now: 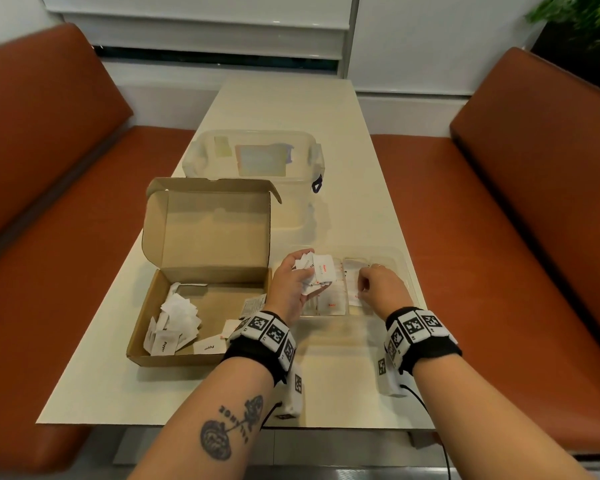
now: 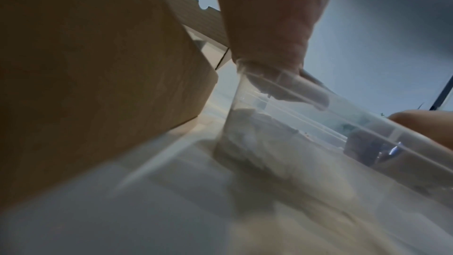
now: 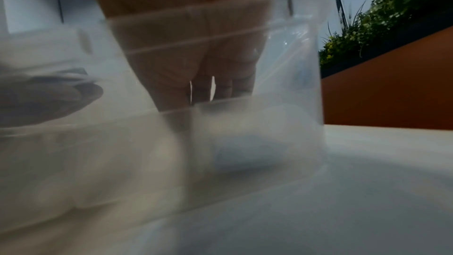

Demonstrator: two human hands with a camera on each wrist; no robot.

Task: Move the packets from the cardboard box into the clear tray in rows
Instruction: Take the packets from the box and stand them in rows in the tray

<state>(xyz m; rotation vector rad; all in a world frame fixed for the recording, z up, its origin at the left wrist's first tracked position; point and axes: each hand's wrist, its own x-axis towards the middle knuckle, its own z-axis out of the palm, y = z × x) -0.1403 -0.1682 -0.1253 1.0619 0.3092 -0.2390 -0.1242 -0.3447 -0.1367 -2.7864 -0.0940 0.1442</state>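
- Packets: a loose heap of white sachets lies in the cardboard box, mostly toward its 8 o'clock corner; some read "Pepper". Others, printed "Salt" in red, lie flat in the clear tray.
- Cardboard box: open on the tabletop, lid flap standing up at its 12 o'clock side, just beside the tray at its 3 o'clock.
- Left hand: over the tray's 9 o'clock end, its fingers curled round a fanned bunch of salt packets.
- Right hand: over the tray's middle, fingers bent down and pinching a packet lying in the tray.
- Lidded clear storage bin: at 12 o'clock from the box, farther up the tabletop.
- Orange bench seats flank the tabletop at 3 and 9 o'clock.
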